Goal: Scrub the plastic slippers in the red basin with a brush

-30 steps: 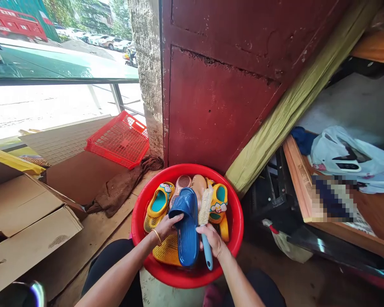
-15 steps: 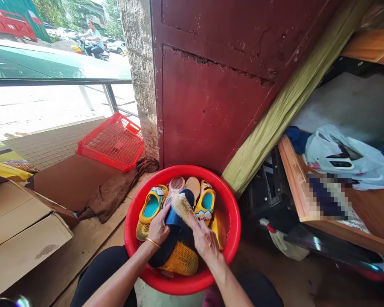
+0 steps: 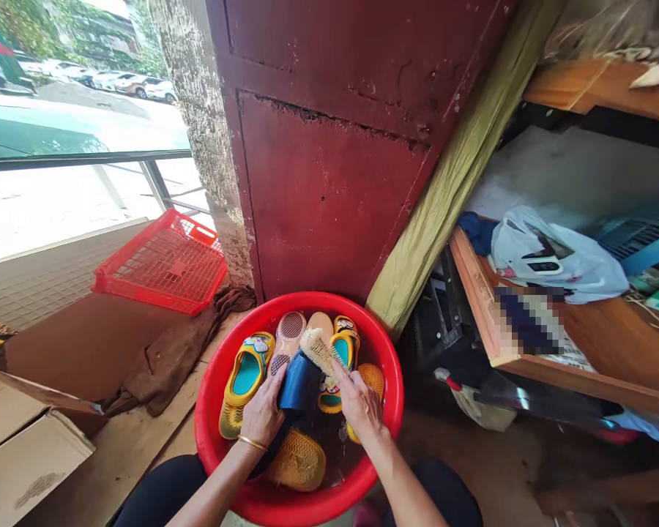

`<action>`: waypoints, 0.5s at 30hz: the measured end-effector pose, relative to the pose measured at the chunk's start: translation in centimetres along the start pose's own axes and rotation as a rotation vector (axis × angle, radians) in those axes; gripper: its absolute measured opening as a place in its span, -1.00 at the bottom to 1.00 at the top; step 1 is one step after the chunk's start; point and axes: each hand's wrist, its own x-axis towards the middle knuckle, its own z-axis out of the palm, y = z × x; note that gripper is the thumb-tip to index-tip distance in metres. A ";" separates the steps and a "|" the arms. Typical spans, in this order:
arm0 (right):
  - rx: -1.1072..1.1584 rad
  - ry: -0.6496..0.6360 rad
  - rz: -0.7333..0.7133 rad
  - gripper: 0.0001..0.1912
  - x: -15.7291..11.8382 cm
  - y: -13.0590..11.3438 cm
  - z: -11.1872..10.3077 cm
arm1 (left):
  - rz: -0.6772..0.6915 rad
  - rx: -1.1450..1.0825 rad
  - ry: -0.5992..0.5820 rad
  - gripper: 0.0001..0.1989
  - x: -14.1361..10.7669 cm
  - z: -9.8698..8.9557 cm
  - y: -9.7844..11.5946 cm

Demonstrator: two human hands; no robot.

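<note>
A blue slipper (image 3: pixel 297 386) is gripped by my left hand (image 3: pixel 263 411) above the red basin (image 3: pixel 395 366). My right hand (image 3: pixel 361 407) is closed round a scrub brush (image 3: pixel 317 351), whose pale bristles lie at the slipper's far end. Dark water stands in the basin. To the left of the slipper rests a yellow clog (image 3: pixel 251 364) with a turquoise insole, and another yellow clog (image 3: pixel 345 340) lies to its right. Behind them a pink sole (image 3: pixel 291 326) and a tan sole (image 3: pixel 319 326) lean on the rim. A yellow-brown sole (image 3: pixel 299 461) lies near the front.
A red door (image 3: pixel 329 212) rises right behind the basin. On the left are a red plastic crate (image 3: pixel 168 267), a brown cloth (image 3: pixel 168 366) and cardboard boxes (image 3: pixel 33 468). At right, a wooden shelf (image 3: pixel 598 344) holds a plastic bag (image 3: pixel 554 256).
The view has shifted, so the surroundings sit further left. The blue slipper's strap now shows more, and the brush has moved toward the slipper's far right side. Both hands keep their hold.
</note>
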 end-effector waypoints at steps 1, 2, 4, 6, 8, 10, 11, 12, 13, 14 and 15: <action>0.008 0.000 -0.050 -0.33 -0.2 0.0 0.2 | -0.013 -0.002 -0.002 -0.24 0.0 0.0 -0.1; 0.011 -0.001 -0.116 -0.34 -0.3 -0.1 0.4 | -0.026 -0.011 -0.007 -0.30 0.1 0.0 -0.1; -0.004 0.007 -0.197 -0.35 -0.6 -0.2 1.0 | -0.033 -0.056 0.003 -0.36 0.3 -0.2 -0.4; -0.043 0.037 -0.123 -0.35 -0.5 0.0 1.3 | -0.029 -0.133 0.047 -0.32 0.6 -0.6 -0.5; -0.046 0.076 -0.004 -0.37 -0.2 0.5 1.3 | -0.050 -0.227 0.097 -0.28 1.0 -1.1 -0.5; 0.011 0.111 0.003 -0.39 -0.1 0.7 1.5 | -0.109 -0.318 0.100 -0.31 1.5 -1.8 -0.3; 0.045 0.115 -0.041 -0.40 -0.2 0.6 1.7 | -0.143 -0.361 0.092 -0.34 1.6 -2.1 -0.2; 0.068 0.104 -0.095 -0.40 -0.4 0.4 1.9 | -0.180 -0.403 0.089 -0.38 1.8 -2.3 -0.1; 0.075 0.079 -0.133 -0.40 -0.6 0.2 2.1 | -0.222 -0.443 0.094 -0.41 1.9 -2.6 -0.1; 0.066 0.042 -0.145 -0.40 -0.7 0.1 2.3 | -0.268 -0.482 0.105 -0.44 1.9 -2.8 0.0; 0.052 0.007 -0.127 -0.39 -0.8 0.1 2.3 | -0.318 -0.516 0.121 -0.46 2.0 -2.9 0.0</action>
